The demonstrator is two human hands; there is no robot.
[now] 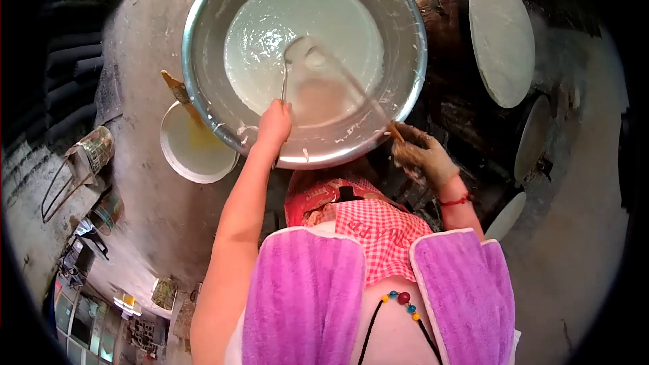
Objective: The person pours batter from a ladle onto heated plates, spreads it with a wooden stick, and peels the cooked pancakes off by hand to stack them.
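My left hand (275,123) is closed around the thin metal handle of a ladle (283,80), whose rounded end is over the liquid. The wooden grip of a long thin tool (365,98) is in my right hand (424,155), at the basin's lower right rim. Its blurred shaft slants up and left, meeting the ladle's end near the middle in this view. Beneath both is a large metal basin (405,47) of whitish, cloudy liquid (304,10). Blur hides what the tool's far end is.
A white bucket (177,165) of pale liquid stands left of the basin, with a wooden-handled brush (177,88) leaning across it. Round pale-topped containers (501,40) line the right side. A wire-handled container (97,147) sits at far left.
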